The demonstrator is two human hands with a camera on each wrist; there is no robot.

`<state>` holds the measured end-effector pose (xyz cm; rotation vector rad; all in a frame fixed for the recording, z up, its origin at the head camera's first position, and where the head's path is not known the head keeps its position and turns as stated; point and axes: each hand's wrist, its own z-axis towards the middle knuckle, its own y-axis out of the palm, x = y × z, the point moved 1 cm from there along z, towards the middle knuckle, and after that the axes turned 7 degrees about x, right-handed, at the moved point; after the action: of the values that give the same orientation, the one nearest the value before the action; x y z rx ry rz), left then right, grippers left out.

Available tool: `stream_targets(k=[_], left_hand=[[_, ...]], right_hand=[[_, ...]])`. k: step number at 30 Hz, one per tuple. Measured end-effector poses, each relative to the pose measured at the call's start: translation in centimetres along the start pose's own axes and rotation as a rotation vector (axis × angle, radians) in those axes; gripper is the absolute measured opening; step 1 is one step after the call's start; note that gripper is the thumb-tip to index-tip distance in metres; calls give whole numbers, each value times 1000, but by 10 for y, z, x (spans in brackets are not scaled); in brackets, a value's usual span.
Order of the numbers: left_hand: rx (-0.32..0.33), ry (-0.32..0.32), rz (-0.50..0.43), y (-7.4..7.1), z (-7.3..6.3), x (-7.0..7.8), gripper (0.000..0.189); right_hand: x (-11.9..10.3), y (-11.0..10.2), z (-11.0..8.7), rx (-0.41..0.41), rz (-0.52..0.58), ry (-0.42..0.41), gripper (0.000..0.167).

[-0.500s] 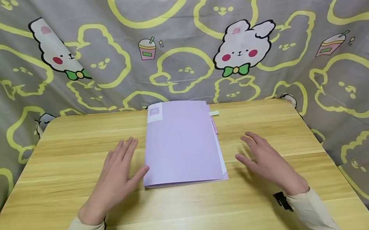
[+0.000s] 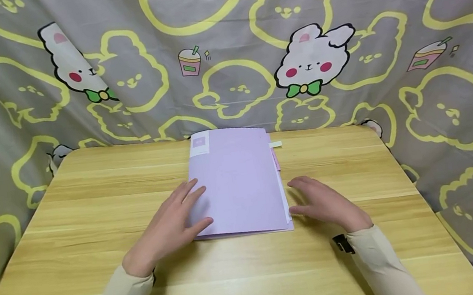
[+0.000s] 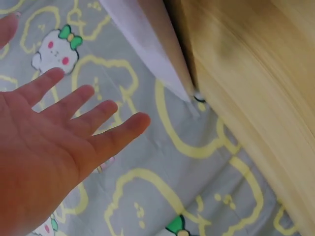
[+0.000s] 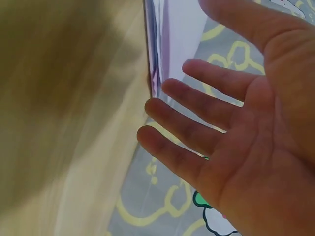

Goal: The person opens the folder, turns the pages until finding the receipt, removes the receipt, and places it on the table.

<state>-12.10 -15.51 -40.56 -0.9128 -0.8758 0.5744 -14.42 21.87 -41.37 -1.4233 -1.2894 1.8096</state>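
A closed lilac folder [image 2: 237,182] lies on the wooden table, a white label at its upper left corner. Sheets and small tabs stick out along its right edge, which also shows in the right wrist view [image 4: 182,34]. My left hand [image 2: 170,227] is over the folder's left edge with fingers spread and straight, overlapping the cover in the head view. My right hand [image 2: 328,202] hovers just beside the right edge, its fingertips close to the protruding sheets. Neither hand grips anything; both palms face inward, and the wrist views show the fingers extended.
The wooden table [image 2: 255,281] runs back to a grey curtain [image 2: 231,42] printed with yellow outlines and white rabbits, which also hangs at both sides. A pale strip [image 2: 276,144] and a pink tab [image 2: 276,159] project from the folder's right side.
My left hand has moved right, from beside the folder to over its left edge. The right hand has moved left, closer to the folder's right edge. The folder stays in nearly the same place.
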Motion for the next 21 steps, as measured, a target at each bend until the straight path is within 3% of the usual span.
stream_targets(k=[5,12,21], left_hand=[[-57,19,15,13,3,9,74],[-172,33,43,27,0,17,76],[-220,27,80,34,-4,22,77]], right_hand=[[4,7,3,-34,-8,-10,74],[7,15,3,-60,-1,-24,72],[5,17,2,-71,-16,-48,75]])
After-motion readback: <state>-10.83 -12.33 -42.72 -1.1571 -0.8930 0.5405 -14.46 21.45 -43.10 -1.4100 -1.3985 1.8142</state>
